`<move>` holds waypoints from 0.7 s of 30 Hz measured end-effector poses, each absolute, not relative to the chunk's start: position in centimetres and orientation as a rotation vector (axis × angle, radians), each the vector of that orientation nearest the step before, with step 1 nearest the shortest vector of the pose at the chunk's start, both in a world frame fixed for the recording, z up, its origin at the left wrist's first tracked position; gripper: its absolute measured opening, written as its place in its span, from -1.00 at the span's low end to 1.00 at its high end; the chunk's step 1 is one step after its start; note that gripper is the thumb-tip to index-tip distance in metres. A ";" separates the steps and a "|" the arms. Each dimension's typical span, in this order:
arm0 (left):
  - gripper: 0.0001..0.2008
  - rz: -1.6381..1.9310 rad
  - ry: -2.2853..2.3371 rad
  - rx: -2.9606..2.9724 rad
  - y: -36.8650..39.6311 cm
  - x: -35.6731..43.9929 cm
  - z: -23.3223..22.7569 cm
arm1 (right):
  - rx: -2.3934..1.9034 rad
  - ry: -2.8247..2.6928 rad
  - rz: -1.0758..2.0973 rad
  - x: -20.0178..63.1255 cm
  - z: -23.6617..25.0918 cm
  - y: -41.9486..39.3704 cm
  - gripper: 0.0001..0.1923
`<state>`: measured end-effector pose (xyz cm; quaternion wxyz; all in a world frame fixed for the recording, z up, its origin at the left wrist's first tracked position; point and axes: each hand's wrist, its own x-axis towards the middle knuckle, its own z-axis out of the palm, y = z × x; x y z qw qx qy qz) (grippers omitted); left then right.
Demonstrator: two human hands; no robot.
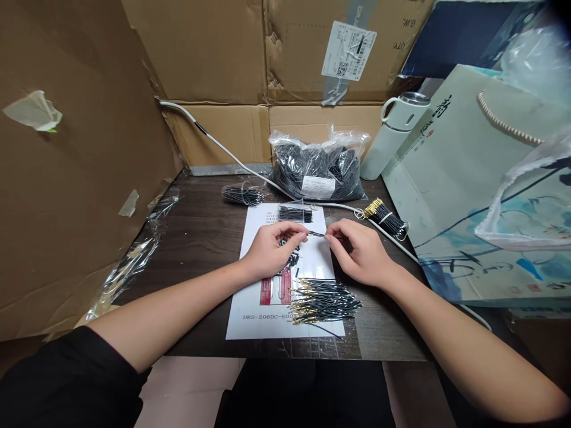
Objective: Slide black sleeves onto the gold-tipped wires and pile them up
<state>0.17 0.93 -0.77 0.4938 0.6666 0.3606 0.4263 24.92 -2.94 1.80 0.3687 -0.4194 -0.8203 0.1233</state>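
Observation:
Between my two hands stretches a short black wire (317, 234) with a gold-coloured end on its left. My left hand (277, 246) pinches that left end between thumb and fingers. At the wire's right end, my right hand (357, 246) is closed with thumb against fingertips. Below the hands lies a loose pile of black wires (325, 301) with gold terminals, on a printed white sheet (241, 297). Small black tube pieces (292, 260) sit under my left hand, partly hidden by it. Just behind the hands is a neat stack of black wires (295, 214).
A clear bag of black parts (316, 169) stands at the back, beside a pale flask (395, 137). Wire bundles lie at the left (243, 195) and right (386, 217). A white cable (236, 161) crosses the table. Cardboard (80, 166) and a paper bag (482, 196) flank the space.

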 end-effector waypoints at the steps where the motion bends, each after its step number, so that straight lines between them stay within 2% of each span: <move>1: -0.81 1.031 0.877 1.626 0.9 0.2 -0.8 | -1.073 -2.108 0.316 24.9 1.8 -3.0 -0.94; 21: -0.87 1.046 0.918 1.904 0.3 0.2 -0.4 | -1.065 -2.118 0.347 24.8 1.4 -3.0 -0.91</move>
